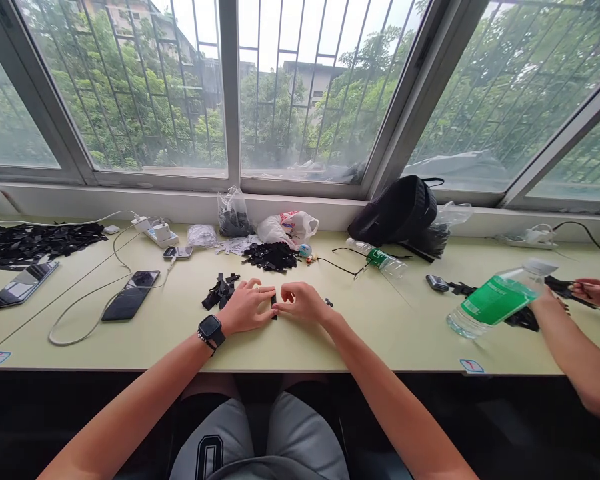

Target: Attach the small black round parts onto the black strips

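Observation:
A short black strip point(274, 308) stands out against the pale table between my two hands. My left hand point(247, 307), with a watch at its wrist, holds the strip from the left with fingertips and thumb. From the right, my right hand point(303, 303) has its fingers curled and its thumb tip against the strip. Just beyond my left hand lies a small heap of black strips point(221, 291). A larger black pile point(271, 257) sits farther back. Small dark pieces point(329, 303) lie right of my right hand.
Phones point(131, 295) and white cables lie to the left, near a power strip point(161, 233). A black bag point(397, 213) leans by the window, with a fallen bottle point(380, 259) before it. On the right, a tilted green-labelled bottle point(503, 300) is near another person's arm point(570, 340).

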`<state>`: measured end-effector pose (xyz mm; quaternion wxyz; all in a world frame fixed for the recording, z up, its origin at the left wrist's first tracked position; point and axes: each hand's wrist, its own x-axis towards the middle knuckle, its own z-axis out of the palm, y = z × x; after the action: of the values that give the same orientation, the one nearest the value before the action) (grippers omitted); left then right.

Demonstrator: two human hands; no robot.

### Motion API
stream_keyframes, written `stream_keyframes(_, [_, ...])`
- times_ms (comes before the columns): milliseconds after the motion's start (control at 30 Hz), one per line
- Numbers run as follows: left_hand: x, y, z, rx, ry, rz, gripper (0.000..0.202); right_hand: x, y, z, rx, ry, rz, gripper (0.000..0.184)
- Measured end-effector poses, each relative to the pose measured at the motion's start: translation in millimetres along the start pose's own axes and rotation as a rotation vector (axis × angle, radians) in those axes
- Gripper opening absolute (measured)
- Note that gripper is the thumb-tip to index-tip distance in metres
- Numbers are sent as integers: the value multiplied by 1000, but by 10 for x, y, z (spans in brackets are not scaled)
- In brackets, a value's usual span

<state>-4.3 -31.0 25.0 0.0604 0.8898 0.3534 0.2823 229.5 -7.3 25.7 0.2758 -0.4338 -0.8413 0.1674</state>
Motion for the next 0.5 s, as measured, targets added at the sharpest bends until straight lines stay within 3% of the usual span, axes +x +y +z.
stream_keyframes(200, [-15, -87, 48, 48, -24, -7, 45, -37, 318, -431, 54, 146, 117, 21])
stream_keyframes(367, [-26, -129, 50, 42, -30, -23, 48, -168, 568, -683, 97, -123, 220, 20])
stream_keyframes(500, [-34, -147, 55, 37, -36, -33, 50, -201, 557, -692, 139, -215, 180, 18])
